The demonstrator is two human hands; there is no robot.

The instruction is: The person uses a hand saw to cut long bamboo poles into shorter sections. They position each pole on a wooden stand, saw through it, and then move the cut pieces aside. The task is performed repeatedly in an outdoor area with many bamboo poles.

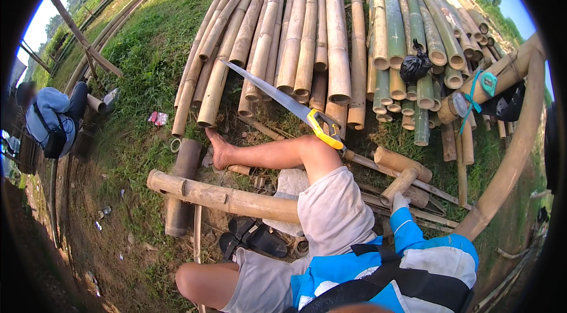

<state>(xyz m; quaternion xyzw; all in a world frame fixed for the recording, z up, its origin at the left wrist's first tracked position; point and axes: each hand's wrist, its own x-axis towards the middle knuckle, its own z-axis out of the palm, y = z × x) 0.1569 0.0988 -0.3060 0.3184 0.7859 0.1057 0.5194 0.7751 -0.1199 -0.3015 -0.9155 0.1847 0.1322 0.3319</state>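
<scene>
From here I get no sight of the left hand. Well left of the right hand (401, 201) lies a thick bamboo pole (248, 203); ahead-left, the yellow-handled saw (289, 102) by the raised knee (319, 150); just ahead, the short bamboo piece (398, 186), whether gripped I can't tell.

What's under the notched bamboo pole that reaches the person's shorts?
Beneath the pole, a dark bamboo log crosses near its left end; a pale object shows either side further right. Shorts cover its other end, hiding anything there.

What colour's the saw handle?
The saw handle is yellow and black, clearest in the head view.
</scene>
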